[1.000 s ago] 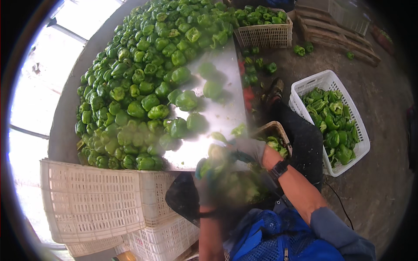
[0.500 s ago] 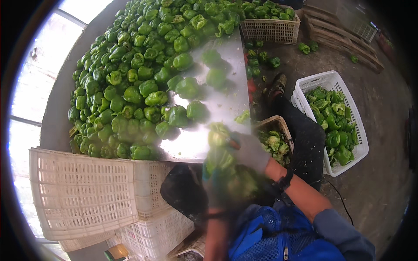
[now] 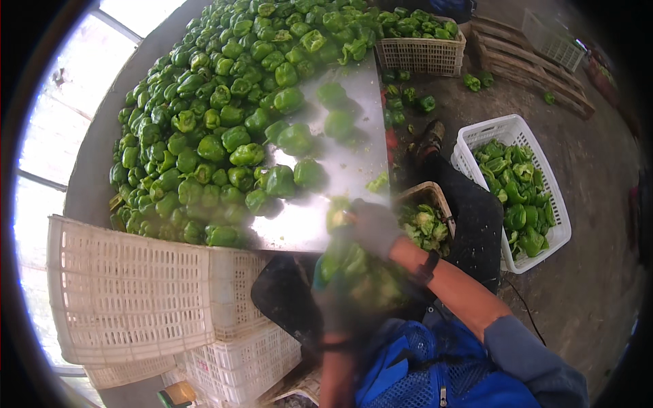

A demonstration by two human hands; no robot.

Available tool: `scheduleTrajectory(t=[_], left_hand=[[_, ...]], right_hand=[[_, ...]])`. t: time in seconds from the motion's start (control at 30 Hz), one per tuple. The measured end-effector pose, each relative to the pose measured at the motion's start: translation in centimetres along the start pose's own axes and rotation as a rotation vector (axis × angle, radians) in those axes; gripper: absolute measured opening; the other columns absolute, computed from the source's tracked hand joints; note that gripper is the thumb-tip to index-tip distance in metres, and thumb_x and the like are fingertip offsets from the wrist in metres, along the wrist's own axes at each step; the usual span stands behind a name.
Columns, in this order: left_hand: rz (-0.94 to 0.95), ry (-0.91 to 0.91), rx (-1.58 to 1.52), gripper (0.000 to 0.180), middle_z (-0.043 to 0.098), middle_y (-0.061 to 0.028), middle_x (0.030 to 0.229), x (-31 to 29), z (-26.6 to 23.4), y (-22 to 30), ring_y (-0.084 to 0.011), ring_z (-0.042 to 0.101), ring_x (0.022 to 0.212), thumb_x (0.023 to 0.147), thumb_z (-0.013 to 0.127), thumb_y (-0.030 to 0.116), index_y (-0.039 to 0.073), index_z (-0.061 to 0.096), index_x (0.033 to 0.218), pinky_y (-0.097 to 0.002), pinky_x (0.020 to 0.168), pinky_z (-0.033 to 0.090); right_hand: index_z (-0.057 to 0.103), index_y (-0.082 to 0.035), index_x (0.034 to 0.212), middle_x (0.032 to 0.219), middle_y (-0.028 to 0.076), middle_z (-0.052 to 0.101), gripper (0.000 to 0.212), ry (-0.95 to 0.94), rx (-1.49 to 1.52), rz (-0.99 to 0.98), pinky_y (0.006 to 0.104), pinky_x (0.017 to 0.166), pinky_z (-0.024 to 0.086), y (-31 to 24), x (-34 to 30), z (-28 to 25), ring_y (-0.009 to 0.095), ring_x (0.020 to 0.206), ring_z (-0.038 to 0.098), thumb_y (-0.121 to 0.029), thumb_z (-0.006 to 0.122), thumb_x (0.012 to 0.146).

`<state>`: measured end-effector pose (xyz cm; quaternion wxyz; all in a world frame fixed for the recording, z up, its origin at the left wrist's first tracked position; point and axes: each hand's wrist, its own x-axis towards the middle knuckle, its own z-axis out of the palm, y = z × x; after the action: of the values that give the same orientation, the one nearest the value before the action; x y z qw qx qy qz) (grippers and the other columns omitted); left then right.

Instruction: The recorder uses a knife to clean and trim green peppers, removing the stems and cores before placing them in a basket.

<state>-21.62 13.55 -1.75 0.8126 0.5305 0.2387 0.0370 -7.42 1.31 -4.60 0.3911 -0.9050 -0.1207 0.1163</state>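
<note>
In front of my lap, just off the near edge of the metal table (image 3: 296, 234), my left hand (image 3: 331, 299) in a dark glove is closed around a green bell pepper (image 3: 345, 262). A blur hides part of that pepper and the fingers. Above it, my right hand (image 3: 376, 228) in a grey glove has its fingers curled together. A pale yellow-green piece (image 3: 337, 212) shows blurred at its fingertips; what the fingers grip is not clear. A few loose green peppers (image 3: 309, 175) lie on the table close by.
A large heap of green peppers (image 3: 211, 146) covers the table's left and far parts. Right of my leg stands a white crate (image 3: 563, 228) of cut peppers. A smaller bin (image 3: 445, 197) of pale scraps sits beside my knee. Stacked white crates (image 3: 129, 292) stand at left.
My right hand has shifted slightly left, its fingers now less spread over the pepper's top. The pepper in my left hand has tilted and sits slightly lower. The view has moved a little.
</note>
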Motion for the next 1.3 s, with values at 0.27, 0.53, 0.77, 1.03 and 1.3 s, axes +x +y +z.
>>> scheduleTrajectory(t=[0.27,0.53,0.77,1.03,1.3], left_hand=[[0.501,-0.064,0.597,0.039,0.073,-0.0098,0.128,-0.8,-1.2,-1.1,-0.0209,0.074,0.107,0.105,0.061,0.009,-0.001,0.062,0.142,-0.0328,0.090,0.061],[0.103,-0.083,0.061,0.035,0.075,-0.0161,0.121,1.6,-3.1,-7.7,-0.0224,0.074,0.102,0.104,0.072,0.020,-0.001,0.069,0.132,-0.0342,0.087,0.061],[0.060,-0.276,-0.028,0.044,0.071,-0.0136,0.129,-0.8,-2.6,-6.6,-0.0219,0.071,0.111,0.103,0.068,0.017,0.000,0.060,0.143,-0.0372,0.096,0.059],[0.323,-0.188,0.009,0.047,0.066,-0.0110,0.144,-1.3,0.3,-5.4,-0.0254,0.065,0.128,0.111,0.055,0.025,0.006,0.054,0.154,-0.0412,0.108,0.054],[1.058,-0.186,1.205,0.036,0.074,-0.0158,0.127,-0.2,2.8,-1.1,-0.0333,0.073,0.115,0.096,0.066,0.000,0.005,0.077,0.130,-0.0406,0.096,0.060]], right_hand=[[0.069,-0.005,0.115,0.098,0.022,0.074,0.055,0.153,0.011,-0.190,0.0529,0.081,0.056,0.3,0.6,0.0,0.043,0.093,0.072,-0.056,0.071,0.096],[0.072,-0.015,0.114,0.095,0.014,0.073,0.028,-0.088,-0.145,-0.413,0.0538,0.076,0.059,5.9,-8.6,2.7,0.040,0.084,0.073,-0.038,0.064,0.100],[0.072,-0.010,0.121,0.100,0.016,0.077,0.036,-0.019,0.042,-0.505,0.0489,0.086,0.058,4.2,-10.3,0.6,0.037,0.092,0.075,-0.034,0.071,0.094],[0.078,-0.006,0.105,0.094,0.015,0.078,0.040,0.023,0.549,-0.043,0.0423,0.081,0.057,6.3,-10.3,0.0,0.027,0.084,0.074,-0.041,0.084,0.086],[0.080,0.001,0.106,0.086,0.005,0.076,0.033,0.021,0.967,0.063,0.0318,0.073,0.054,5.5,-9.0,-3.1,0.010,0.078,0.066,-0.031,0.075,0.100]])
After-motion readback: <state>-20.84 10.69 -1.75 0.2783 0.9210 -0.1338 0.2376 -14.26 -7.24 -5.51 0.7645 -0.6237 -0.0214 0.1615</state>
